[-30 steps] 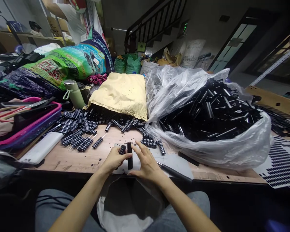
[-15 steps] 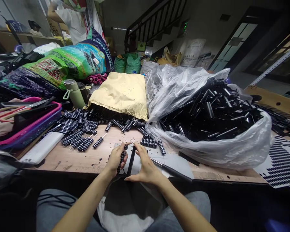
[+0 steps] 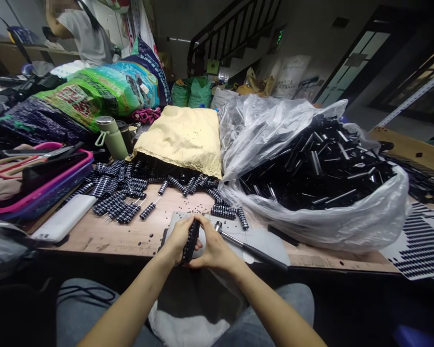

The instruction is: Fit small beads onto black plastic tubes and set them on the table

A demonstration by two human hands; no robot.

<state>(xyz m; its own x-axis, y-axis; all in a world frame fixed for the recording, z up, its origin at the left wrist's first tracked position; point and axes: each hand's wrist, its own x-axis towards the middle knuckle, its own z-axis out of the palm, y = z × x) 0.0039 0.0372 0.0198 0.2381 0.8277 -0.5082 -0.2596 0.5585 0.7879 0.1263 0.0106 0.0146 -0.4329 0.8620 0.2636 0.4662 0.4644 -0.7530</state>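
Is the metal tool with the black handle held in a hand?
No: the tool lies on the grey sheet, beside the right hand.

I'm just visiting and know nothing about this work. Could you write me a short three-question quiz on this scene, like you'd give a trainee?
1. True or false: the right hand is holding the black-handled tool.

2. Choose one. Seen in the picture, where is the green bottle relative to the yellow bundle?
A) To its right
B) To its left
C) On top of it

3. Fill in the blank: the loose pieces in the clear bag are ____ in color.

Key:
1. False. The tool lies beside that hand; the left hand and right hand are together at a dark, dotted piece.
2. B
3. Black
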